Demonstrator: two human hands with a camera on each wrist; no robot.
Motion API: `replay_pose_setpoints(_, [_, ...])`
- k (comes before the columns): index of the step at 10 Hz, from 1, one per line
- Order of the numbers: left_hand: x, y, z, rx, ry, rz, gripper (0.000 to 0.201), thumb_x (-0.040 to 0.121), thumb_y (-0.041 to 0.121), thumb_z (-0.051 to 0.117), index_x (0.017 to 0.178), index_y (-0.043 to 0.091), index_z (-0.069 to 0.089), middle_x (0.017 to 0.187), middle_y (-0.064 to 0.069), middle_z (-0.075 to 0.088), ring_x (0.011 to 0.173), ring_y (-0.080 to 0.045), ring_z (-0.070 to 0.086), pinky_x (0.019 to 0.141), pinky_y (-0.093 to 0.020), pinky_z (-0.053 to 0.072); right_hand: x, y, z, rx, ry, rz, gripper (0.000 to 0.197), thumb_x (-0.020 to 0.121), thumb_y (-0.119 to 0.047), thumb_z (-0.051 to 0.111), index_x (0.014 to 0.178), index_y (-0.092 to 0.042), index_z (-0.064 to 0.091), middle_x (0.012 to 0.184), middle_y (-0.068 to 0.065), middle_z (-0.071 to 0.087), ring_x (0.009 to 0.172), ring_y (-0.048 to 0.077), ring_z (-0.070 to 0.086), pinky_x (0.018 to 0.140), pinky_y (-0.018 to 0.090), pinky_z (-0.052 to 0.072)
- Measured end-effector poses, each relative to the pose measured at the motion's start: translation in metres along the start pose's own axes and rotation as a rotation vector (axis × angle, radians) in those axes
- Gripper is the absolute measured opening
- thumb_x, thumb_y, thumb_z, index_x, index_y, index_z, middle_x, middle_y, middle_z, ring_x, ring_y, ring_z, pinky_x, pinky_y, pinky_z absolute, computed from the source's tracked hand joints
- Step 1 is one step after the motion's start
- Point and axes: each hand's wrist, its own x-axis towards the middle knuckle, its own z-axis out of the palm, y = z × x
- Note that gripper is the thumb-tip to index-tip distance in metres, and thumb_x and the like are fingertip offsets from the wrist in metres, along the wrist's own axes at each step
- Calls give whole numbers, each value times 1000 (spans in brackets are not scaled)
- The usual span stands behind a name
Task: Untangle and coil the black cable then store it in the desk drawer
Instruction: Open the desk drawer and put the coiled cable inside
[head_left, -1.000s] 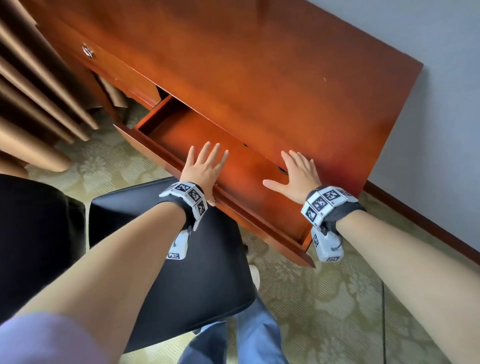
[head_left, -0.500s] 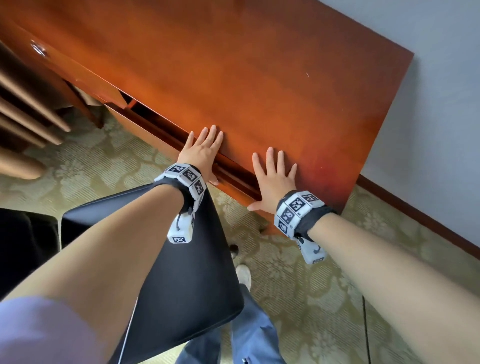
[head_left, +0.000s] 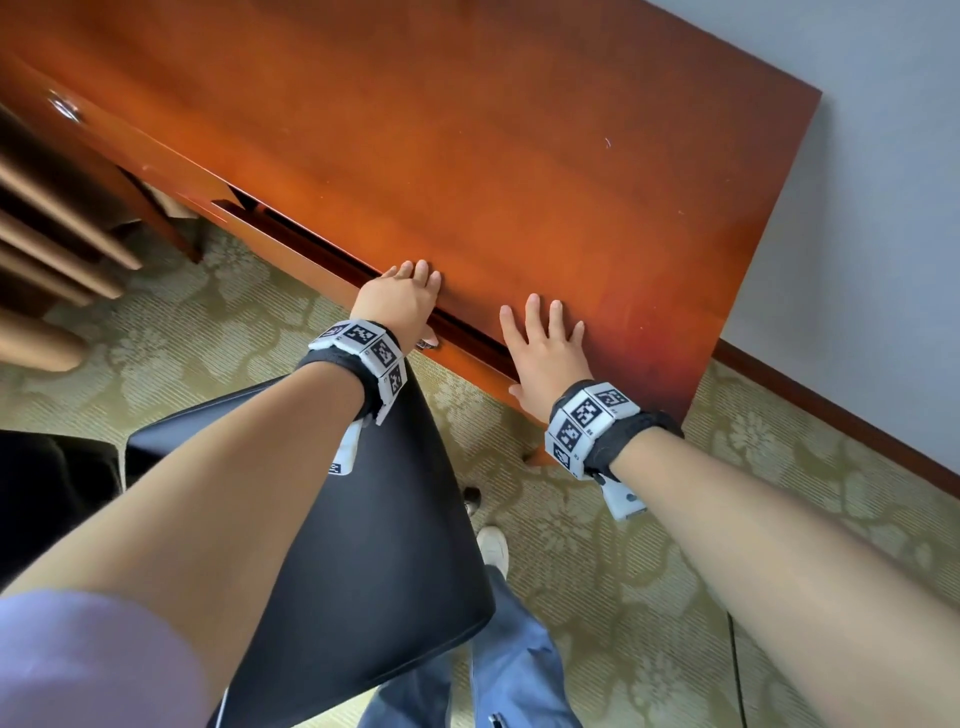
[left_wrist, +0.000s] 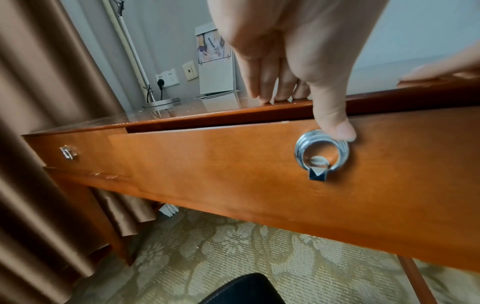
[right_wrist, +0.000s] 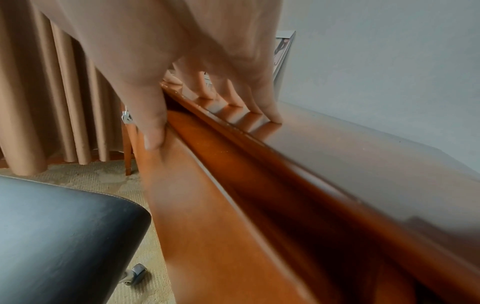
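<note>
The desk (head_left: 519, 156) is red-brown wood, smooth and shiny on top. Its drawer front (left_wrist: 233, 174) is the same smooth wood, with a shiny metal ring handle (left_wrist: 320, 153). The black chair seat (head_left: 374, 545) looks like smooth leather. The carpet (head_left: 597, 571) looks rough and woven. The curtains (right_wrist: 52, 102) are soft cloth.

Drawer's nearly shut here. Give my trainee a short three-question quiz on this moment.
1. True or false: the drawer is fully closed.
2. What does the left hand thumb touch? A) the ring pull B) the chair C) the curtain
3. Where do the right hand fingers rest?

Key: 1. False, a narrow gap remains. 2. A. 3. On the desk top, with the thumb on the drawer front.
</note>
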Motion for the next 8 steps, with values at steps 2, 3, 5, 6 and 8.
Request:
replay_pose_setpoints(2, [0, 0, 4, 8, 82, -18, 60, 95, 35, 51, 142, 6, 29, 144, -10, 32, 135, -25, 32, 106, -35, 32, 1, 3, -3, -21, 0, -15, 83, 90, -23, 58, 149, -16, 1, 155, 21, 3, 141, 45, 9, 109, 60, 26])
replay_pose_setpoints(3, [2, 5, -3, -52, 183, -106, 42, 100, 37, 39, 116, 3, 57, 115, -14, 59, 106, -33, 57, 73, -36, 40, 3, 14, -5, -81, 41, -68, 75, 91, -15, 54, 149, -16, 7, 154, 21, 12, 139, 42, 18, 106, 52, 36])
replay_pose_setpoints(5, [-2, 2, 0, -119, 218, -82, 40, 100, 38, 37, 124, 12, 55, 122, -11, 56, 107, -34, 54, 80, -38, 43, 4, 7, -6, -58, 39, -24, 72, 90, -10, 53, 149, -17, 13, 153, 19, 16, 138, 40, 20, 106, 50, 36])
replay_pose_setpoints(6, [-2, 1, -4, -128, 136, -93, 44, 99, 42, 39, 126, 11, 54, 122, -12, 56, 108, -32, 54, 80, -38, 44, 8, 13, -15, -98, -17, -53, 72, 91, -15, 55, 149, -21, 13, 153, 16, 18, 136, 38, 27, 97, 46, 43])
replay_pose_setpoints(8, [-30, 1, -36, -236, 90, -113, 55, 97, 42, 44, 144, 16, 33, 112, -14, 63, 99, -31, 61, 69, -36, 45, 1, 25, -65, 168, -251, -30, 71, 92, -29, 58, 150, -22, 18, 153, 10, 28, 134, 31, 37, 105, 41, 38])
